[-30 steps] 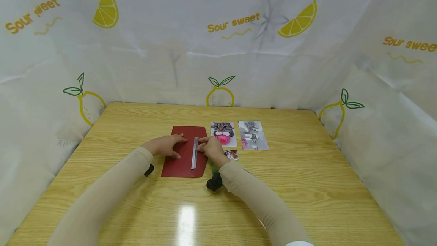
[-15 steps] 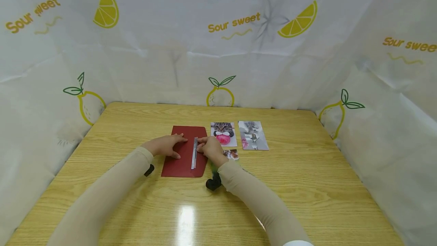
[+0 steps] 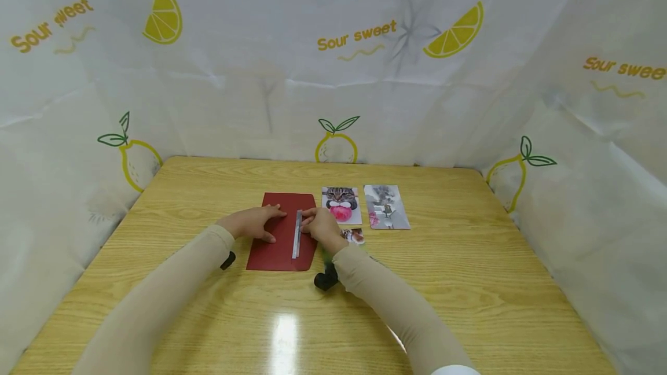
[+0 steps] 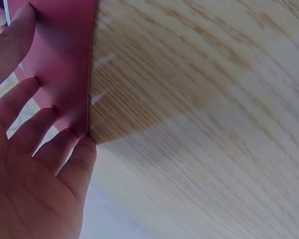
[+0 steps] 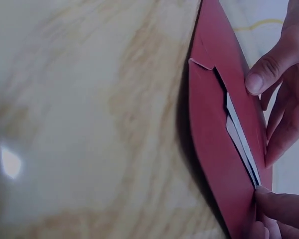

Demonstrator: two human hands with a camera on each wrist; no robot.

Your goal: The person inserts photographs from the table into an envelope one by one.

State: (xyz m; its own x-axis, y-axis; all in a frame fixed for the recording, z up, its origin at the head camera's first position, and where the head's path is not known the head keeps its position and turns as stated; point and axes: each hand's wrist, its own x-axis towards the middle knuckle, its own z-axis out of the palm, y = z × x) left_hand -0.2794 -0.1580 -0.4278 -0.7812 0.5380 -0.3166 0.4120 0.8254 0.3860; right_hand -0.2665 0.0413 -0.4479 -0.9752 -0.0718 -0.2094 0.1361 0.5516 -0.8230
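A red envelope (image 3: 273, 256) lies on the table with its opening running along the right part. Pale edges of what look like stacked cards (image 3: 296, 243) stick out of that opening; the rest of them is hidden inside. My left hand (image 3: 254, 223) rests on the envelope's left part, fingers spread. In the left wrist view its fingertips (image 4: 50, 112) touch the red paper near a corner. My right hand (image 3: 324, 229) pinches the far end of the card edges; the right wrist view shows its thumb (image 5: 281, 205) at the pale edge.
Right of the envelope lie a cat photo card (image 3: 341, 205) and a grey photo card (image 3: 387, 207). Another photo card (image 3: 354, 235) is partly covered by my right wrist. Black wrist gear (image 3: 326, 279) hangs under the right arm. A printed cloth (image 3: 250, 85) closes off the back.
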